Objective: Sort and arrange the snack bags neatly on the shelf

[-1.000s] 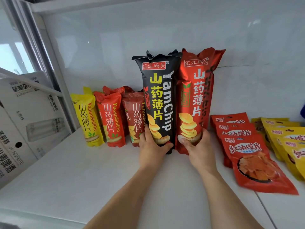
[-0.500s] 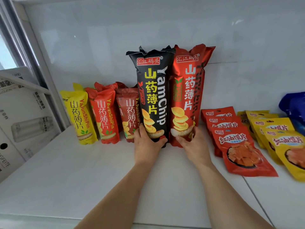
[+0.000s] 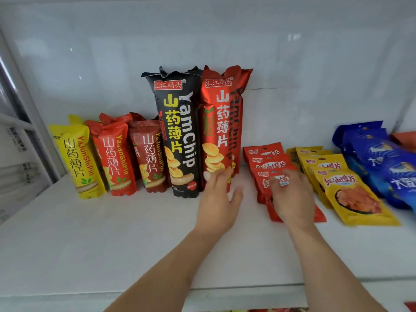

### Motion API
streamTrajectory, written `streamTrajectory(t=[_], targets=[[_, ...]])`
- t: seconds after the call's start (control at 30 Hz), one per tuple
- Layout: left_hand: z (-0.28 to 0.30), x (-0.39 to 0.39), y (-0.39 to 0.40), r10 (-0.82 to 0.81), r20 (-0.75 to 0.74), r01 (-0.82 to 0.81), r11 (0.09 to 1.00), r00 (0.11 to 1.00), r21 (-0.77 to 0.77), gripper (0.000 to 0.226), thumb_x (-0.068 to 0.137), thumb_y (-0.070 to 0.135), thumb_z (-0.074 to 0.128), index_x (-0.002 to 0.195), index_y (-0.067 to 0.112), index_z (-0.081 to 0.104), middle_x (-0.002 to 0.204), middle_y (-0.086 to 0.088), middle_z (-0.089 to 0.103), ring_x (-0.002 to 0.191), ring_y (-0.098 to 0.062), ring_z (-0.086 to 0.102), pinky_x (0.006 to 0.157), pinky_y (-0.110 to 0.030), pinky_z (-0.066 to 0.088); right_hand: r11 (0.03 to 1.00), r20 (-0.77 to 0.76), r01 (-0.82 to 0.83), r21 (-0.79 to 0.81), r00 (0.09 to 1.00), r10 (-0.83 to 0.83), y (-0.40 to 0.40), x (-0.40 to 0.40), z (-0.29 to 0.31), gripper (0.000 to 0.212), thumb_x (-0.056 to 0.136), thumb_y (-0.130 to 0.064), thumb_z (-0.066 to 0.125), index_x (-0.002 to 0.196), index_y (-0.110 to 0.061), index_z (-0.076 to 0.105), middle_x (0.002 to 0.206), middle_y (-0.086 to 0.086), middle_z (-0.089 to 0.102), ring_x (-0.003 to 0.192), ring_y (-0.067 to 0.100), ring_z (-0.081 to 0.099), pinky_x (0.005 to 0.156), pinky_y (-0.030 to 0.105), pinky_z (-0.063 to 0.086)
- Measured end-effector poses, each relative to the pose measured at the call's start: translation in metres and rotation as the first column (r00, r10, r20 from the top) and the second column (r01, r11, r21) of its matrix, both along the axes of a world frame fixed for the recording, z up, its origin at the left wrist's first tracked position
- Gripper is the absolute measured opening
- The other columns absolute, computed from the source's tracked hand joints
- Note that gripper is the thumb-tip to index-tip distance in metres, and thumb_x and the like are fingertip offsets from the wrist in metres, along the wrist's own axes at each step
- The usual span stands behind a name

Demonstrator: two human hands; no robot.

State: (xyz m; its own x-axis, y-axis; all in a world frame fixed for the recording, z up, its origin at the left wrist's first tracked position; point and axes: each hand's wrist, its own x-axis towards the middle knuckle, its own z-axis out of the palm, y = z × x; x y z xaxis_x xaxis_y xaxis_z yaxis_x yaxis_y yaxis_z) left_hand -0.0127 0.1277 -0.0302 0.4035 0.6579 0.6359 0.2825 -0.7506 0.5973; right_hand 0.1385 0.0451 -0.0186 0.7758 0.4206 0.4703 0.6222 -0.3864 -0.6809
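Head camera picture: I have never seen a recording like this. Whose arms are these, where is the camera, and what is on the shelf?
There is no machine here. A person wears the camera on the head, so you look down along their own arms at a white shelf. Standing at the back are a yellow bag, two small red bags, a tall black bag and a tall red bag. Flat red packets, yellow packets and blue packets lie to the right. The left hand is open by the tall red bag; the right hand rests over the red packets. Neither clearly holds anything.

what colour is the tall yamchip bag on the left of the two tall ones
Black, with yellow characters and white "YamChip" lettering: the tall black bag, seen in the head view.
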Motion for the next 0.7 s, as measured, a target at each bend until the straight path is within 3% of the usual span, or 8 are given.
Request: streamTrajectory(t=[0.07, 0.13, 0.23, 0.37, 0.47, 0.53, 0.6, 0.7], targets=[[0.002, 0.027, -0.013, -0.070, -0.095, 0.046, 0.972, 0.993, -0.230, 0.051, 0.100, 0.037, 0.056, 0.146, 0.016, 0.047, 0.151, 0.000, 0.045, 0.135, -0.017, 0.047, 0.111, -0.034, 0.041, 0.996, -0.012, 0.033, -0.077, 0.999, -0.034, -0.013, 0.014, -0.009, 0.043, 0.090, -0.037, 0.061, 0.125, -0.012, 0.060, 0.126, 0.014, 0.060, 0.116, 0.035, 0.055, 0.095, 0.044, 0.046], [0.005, 0.054, -0.019, -0.090, -0.099, 0.032, 0.879, 0.991, -0.475, 0.055, 0.102, 0.040, 0.052, 0.149, 0.014, 0.042, 0.153, -0.004, 0.045, 0.137, -0.020, 0.046, 0.111, -0.032, 0.038, 0.986, -0.042, 0.026, -0.164, 0.999, -0.034, -0.024, 0.024, -0.019, 0.046, 0.091, -0.041, 0.058, 0.129, -0.016, 0.056, 0.129, 0.012, 0.059, 0.118, 0.034, 0.054, 0.096, 0.044, 0.046], [0.006, 0.079, -0.026, -0.055, -0.129, -0.039, 0.775, 0.990, -0.631, 0.050, 0.103, 0.038, 0.047, 0.144, 0.009, 0.047, 0.142, -0.008, 0.052, 0.130, -0.025, 0.051, 0.103, -0.030, 0.041, 0.970, -0.114, 0.015, -0.244, 0.993, -0.044, -0.033, 0.033, -0.025, 0.049, 0.094, -0.046, 0.052, 0.130, -0.014, 0.054, 0.129, 0.012, 0.056, 0.118, 0.033, 0.054, 0.096, 0.042, 0.043], [0.004, 0.092, -0.031, 0.015, -0.095, -0.074, 0.752, 0.995, -0.655, 0.032, 0.103, 0.032, 0.049, 0.124, 0.010, 0.060, 0.116, -0.001, 0.061, 0.104, -0.020, 0.059, 0.092, -0.031, 0.050, 0.957, -0.106, -0.018, -0.288, 0.994, -0.013, -0.035, 0.034, -0.028, 0.047, 0.094, -0.049, 0.048, 0.129, -0.017, 0.055, 0.131, 0.009, 0.055, 0.120, 0.031, 0.052, 0.098, 0.042, 0.042], [0.008, 0.091, -0.035, 0.030, -0.093, -0.084, 0.747, 0.995, -0.659, 0.032, 0.103, 0.033, 0.050, 0.127, 0.015, 0.060, 0.121, 0.000, 0.063, 0.101, -0.017, 0.059, 0.089, -0.030, 0.051, 0.957, -0.111, -0.028, -0.289, 0.994, -0.004, -0.036, 0.035, -0.029, 0.047, 0.094, -0.048, 0.048, 0.131, -0.018, 0.053, 0.134, 0.009, 0.053, 0.123, 0.031, 0.049, 0.102, 0.043, 0.039], [0.012, 0.088, -0.039, 0.025, -0.100, -0.086, 0.740, 0.995, -0.667, 0.036, 0.103, 0.034, 0.051, 0.132, 0.015, 0.057, 0.124, -0.001, 0.062, 0.104, -0.016, 0.057, 0.086, -0.027, 0.047, 0.962, -0.118, -0.020, -0.271, 0.993, -0.013, -0.037, 0.035, -0.028, 0.048, 0.093, -0.047, 0.051, 0.131, -0.018, 0.053, 0.137, 0.010, 0.051, 0.126, 0.031, 0.047, 0.104, 0.044, 0.037], [0.013, 0.081, -0.040, 0.001, -0.149, -0.100, 0.745, 0.989, -0.659, 0.046, 0.102, 0.037, 0.052, 0.142, 0.014, 0.051, 0.140, -0.003, 0.057, 0.120, -0.020, 0.056, 0.093, -0.028, 0.046, 0.973, -0.096, -0.006, -0.231, 0.995, -0.016, -0.036, 0.033, -0.027, 0.047, 0.092, -0.044, 0.054, 0.130, -0.017, 0.054, 0.140, 0.010, 0.049, 0.131, 0.032, 0.042, 0.107, 0.046, 0.033], [0.015, 0.068, -0.037, 0.022, -0.259, -0.160, 0.834, 0.966, -0.527, 0.049, 0.100, 0.039, 0.055, 0.143, 0.016, 0.050, 0.148, -0.002, 0.051, 0.131, -0.021, 0.052, 0.105, -0.032, 0.045, 0.989, -0.035, 0.000, -0.150, 0.999, -0.005, -0.035, 0.025, -0.019, 0.045, 0.090, -0.040, 0.060, 0.127, -0.015, 0.056, 0.145, 0.011, 0.046, 0.134, 0.035, 0.037, 0.109, 0.048, 0.029]])
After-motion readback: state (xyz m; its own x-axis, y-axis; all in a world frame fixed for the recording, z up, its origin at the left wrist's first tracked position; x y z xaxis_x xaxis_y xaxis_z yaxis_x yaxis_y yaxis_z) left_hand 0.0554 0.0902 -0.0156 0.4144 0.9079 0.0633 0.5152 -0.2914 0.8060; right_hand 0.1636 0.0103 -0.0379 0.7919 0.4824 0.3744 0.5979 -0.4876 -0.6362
